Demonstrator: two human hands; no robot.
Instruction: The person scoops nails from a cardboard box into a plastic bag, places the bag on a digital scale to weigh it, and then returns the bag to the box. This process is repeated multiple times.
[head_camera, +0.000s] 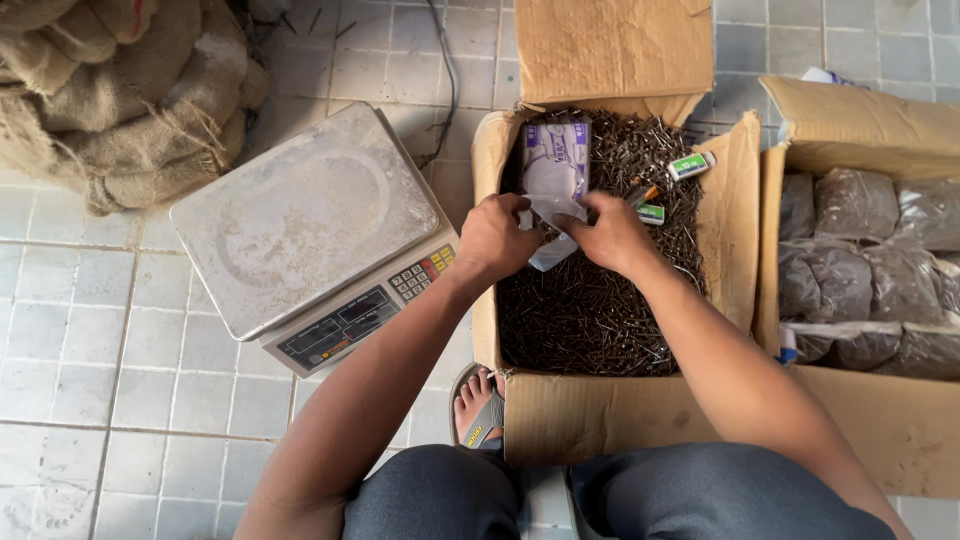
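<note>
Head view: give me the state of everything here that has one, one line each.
Nail box: open, flaps up, full of loose dark nails.
Clear plastic bag: empty, held over the nails.
Left hand: gripping the bag.
Right hand: gripping the bag.
Pack of bags: lying on the nails.
Scale: platform bare; display unreadable.
Second box: open, holding filled bags.

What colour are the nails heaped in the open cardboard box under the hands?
The nails are dark, nearly black with a dull metallic glint, shown in the head view.
</note>
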